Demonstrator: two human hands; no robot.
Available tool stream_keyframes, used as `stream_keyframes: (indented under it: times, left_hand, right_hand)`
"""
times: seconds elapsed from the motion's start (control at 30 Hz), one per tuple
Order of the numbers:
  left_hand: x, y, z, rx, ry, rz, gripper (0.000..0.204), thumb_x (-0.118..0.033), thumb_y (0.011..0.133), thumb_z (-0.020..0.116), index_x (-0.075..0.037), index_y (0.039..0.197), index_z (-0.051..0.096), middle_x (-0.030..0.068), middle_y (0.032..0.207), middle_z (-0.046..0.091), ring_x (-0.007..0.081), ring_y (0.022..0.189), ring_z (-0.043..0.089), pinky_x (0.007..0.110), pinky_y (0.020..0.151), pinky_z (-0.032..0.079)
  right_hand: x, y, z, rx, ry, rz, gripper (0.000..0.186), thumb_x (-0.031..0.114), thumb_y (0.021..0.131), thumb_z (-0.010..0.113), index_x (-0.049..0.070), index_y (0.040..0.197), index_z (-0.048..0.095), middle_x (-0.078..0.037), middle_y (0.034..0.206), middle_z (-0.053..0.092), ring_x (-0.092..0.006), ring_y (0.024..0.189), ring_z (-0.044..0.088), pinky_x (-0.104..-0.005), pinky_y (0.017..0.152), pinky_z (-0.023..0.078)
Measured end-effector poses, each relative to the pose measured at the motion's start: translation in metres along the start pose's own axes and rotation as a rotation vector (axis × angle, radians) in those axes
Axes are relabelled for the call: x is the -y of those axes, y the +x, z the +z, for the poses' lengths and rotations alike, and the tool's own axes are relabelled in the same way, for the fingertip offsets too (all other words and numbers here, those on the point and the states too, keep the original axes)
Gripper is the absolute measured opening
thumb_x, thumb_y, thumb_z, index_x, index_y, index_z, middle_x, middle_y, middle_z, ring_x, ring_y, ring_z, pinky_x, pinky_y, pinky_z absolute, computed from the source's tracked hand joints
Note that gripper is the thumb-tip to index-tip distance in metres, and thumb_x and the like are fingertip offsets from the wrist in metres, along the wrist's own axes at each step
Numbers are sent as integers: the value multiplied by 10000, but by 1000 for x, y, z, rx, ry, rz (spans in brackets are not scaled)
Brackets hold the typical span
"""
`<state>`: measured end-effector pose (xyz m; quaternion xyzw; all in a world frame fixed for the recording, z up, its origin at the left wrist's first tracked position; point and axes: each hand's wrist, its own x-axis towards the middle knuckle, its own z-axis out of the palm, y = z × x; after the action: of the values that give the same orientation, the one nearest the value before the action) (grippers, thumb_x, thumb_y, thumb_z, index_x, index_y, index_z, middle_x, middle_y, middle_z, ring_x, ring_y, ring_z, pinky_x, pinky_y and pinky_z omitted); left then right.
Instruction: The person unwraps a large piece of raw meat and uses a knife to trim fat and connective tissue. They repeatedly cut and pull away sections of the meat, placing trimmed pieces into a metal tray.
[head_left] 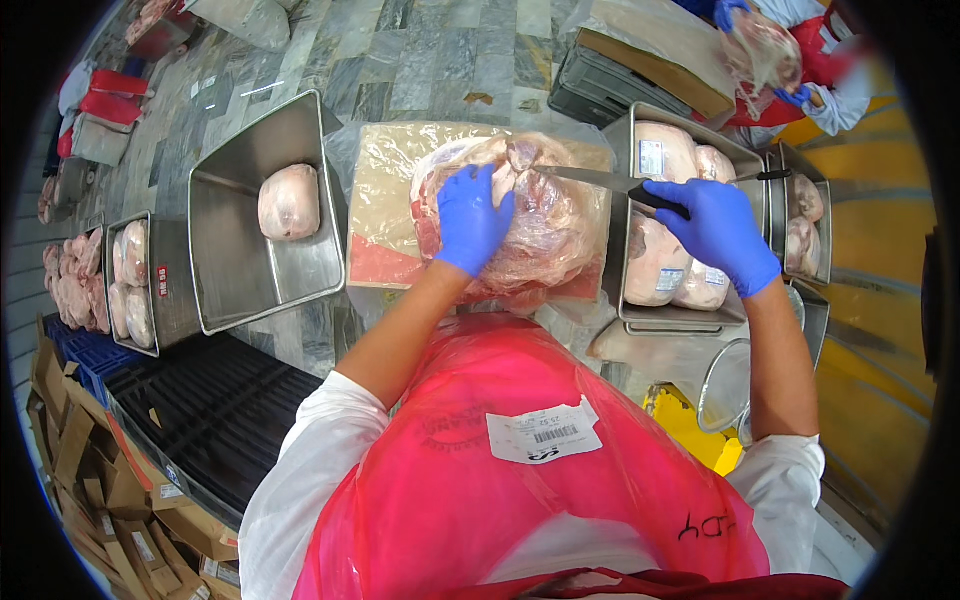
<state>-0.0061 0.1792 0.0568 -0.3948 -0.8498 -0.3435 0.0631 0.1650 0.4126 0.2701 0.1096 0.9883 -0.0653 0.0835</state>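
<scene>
A large cut of raw meat [552, 225], pink with pale fat, lies on the plastic-covered work surface [385, 165] in front of me. My left hand [474, 218], in a blue glove, grips its left side; the fingers bend down onto the meat and the thumb stands apart. From the right, my gloved right hand [722, 228] is closed around the black handle of a knife [600, 177]. The blade points left, and its tip meets the top of the meat near a pale knob. What lies under my left fingers is hidden.
At left, a deep metal bin [225, 270] holds one wrapped piece. A metal bin at right [628, 300] holds several wrapped, labelled pieces. Black pallets [210, 400] and torn cardboard [130, 500] lie lower left. A co-worker's gloved hand [795, 96] is at upper right, beside bagged meat.
</scene>
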Motion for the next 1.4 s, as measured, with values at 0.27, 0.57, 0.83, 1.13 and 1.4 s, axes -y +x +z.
stream_keyframes:
  times: [0.27, 0.57, 0.83, 1.13, 1.4]
  left_hand:
    - [29, 10, 27, 51, 101, -67, 389, -360, 779, 767, -108, 1074, 738, 157, 956, 610, 340, 903, 584, 457, 823, 459]
    - [54, 9, 33, 74, -187, -128, 378, -307, 720, 784, -79, 1018, 743, 130, 954, 600, 339, 904, 581, 462, 825, 465]
    - [54, 8, 35, 33, -221, -132, 369, -256, 715, 810, -72, 1026, 735, 123, 954, 613, 330, 922, 587, 442, 841, 471]
    - [43, 4, 35, -18, -178, -150, 359, -247, 712, 801, -79, 1016, 708, 133, 959, 603, 336, 919, 584, 455, 833, 465]
    - [43, 1, 35, 41, -86, -159, 411, -355, 755, 749, -84, 1057, 682, 148, 1025, 591, 346, 969, 580, 480, 851, 447]
  right_hand:
    - [5, 45, -29, 107, -73, -93, 303, 245, 864, 699, 168, 1153, 750, -149, 914, 726, -358, 816, 684, -459, 753, 548]
    - [-9, 127, -56, 331, 53, -195, 279, 194, 833, 716, 117, 1098, 758, -163, 937, 726, -356, 856, 689, -421, 780, 555]
    - [-16, 13, 56, 178, 278, 159, 471, 215, 911, 711, 203, 1374, 630, -180, 833, 687, -310, 723, 682, -408, 666, 532]
    - [63, -47, 221, -414, 535, 343, 529, 163, 909, 728, 208, 1419, 596, -114, 725, 588, -257, 596, 583, -384, 587, 496]
    - [37, -50, 91, -173, 258, 329, 450, 266, 891, 742, 283, 1334, 669, -122, 706, 596, -285, 623, 617, -411, 595, 498]
